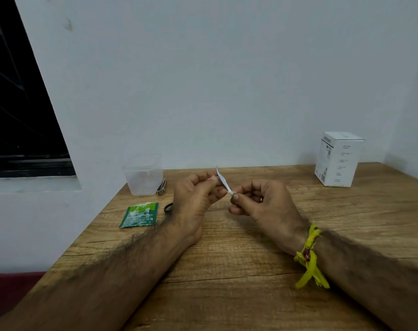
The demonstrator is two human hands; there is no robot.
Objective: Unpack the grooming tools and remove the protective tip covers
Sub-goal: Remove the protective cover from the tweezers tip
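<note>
A slim silver tweezer-like tool is held above the wooden table, slanting down to the right. My left hand pinches its upper part. My right hand pinches the lower tip, where a small pale cover sits between thumb and forefinger. A metal nail clipper leans against a clear plastic container at the table's back left. A dark ring-shaped handle shows just left of my left wrist, the remainder hidden.
A green torn sachet lies flat on the left side of the table. A white cardboard box stands at the back right by the wall. A dark window is at the far left. A yellow thread band wraps my right wrist.
</note>
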